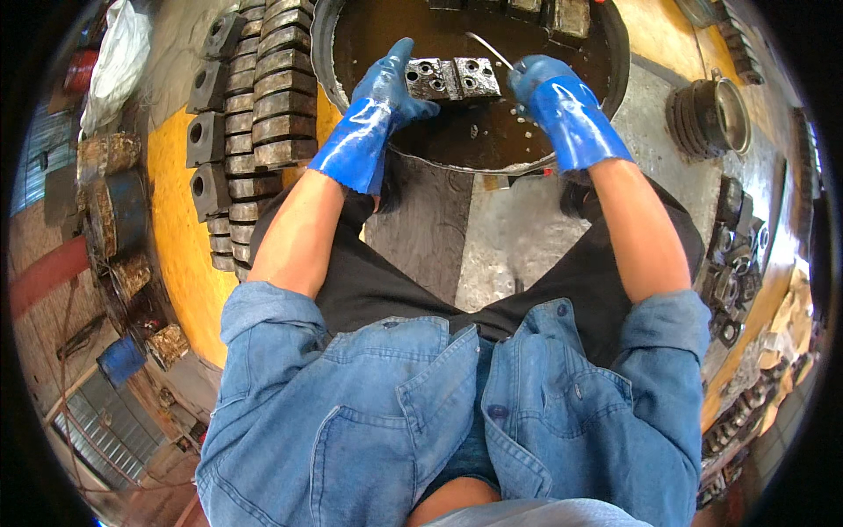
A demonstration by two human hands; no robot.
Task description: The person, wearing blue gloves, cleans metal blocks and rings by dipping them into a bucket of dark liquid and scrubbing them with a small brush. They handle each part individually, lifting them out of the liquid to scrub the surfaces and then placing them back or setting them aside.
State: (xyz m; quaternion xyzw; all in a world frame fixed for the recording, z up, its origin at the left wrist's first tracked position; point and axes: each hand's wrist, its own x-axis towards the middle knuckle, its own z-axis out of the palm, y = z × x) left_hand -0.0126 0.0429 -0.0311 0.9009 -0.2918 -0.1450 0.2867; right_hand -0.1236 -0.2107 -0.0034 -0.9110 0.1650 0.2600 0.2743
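Note:
Blue rubber gloves cover both my hands. My left hand (386,86) grips the left end of a wet metal block (477,77) with several round holes and a groove across its middle. The thumb lies along the far side and the fingers reach round the near side. My right hand (537,81) is closed around a thin, slightly curved light-coloured rod (488,48), which points up and left toward the block without touching it. The rod's other end is hidden in the glove. Block and hands are over a wide round basin (321,53) of murky brown liquid.
More metal blocks (569,18) sit at the basin's far side. Rows of stacked metal blocks (285,79) stand close on the left. To the right is a round metal pot-like part (731,114), with assorted metal parts (729,263) farther down. A white plastic bag (118,57) lies far left.

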